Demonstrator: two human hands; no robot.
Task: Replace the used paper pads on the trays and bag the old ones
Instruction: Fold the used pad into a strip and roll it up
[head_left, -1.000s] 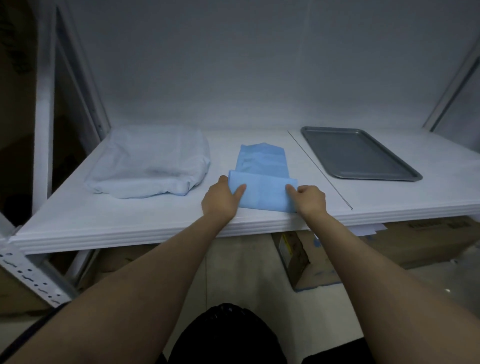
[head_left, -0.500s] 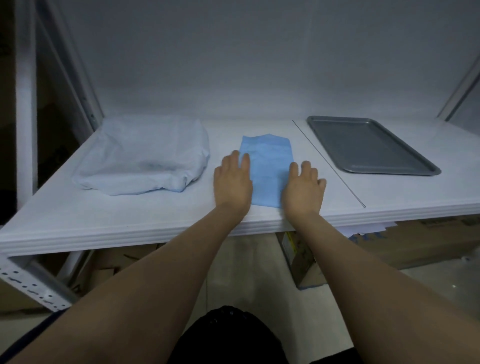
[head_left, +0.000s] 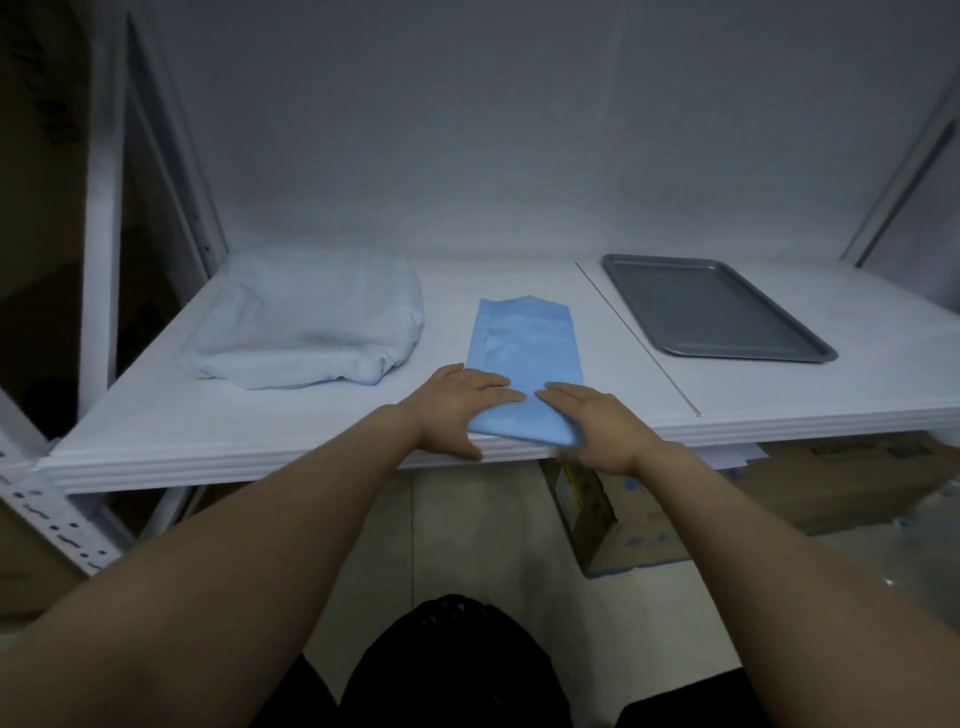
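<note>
Presses left hand (head_left: 457, 400) and right hand (head_left: 597, 421), fingers straight, side by side onto the near end of the folded blue paper pad (head_left: 522, 338), apart to the left of the grey tray (head_left: 711, 312), long axis running straight away from them, right hand nearer that tray.

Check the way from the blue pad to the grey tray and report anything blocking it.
Nothing visible blocks it. The pad lies left of the tray, with only a thin seam in the shelf between them. The tray holds nothing. The left hand and right hand lie flat on the pad's near end.
</note>
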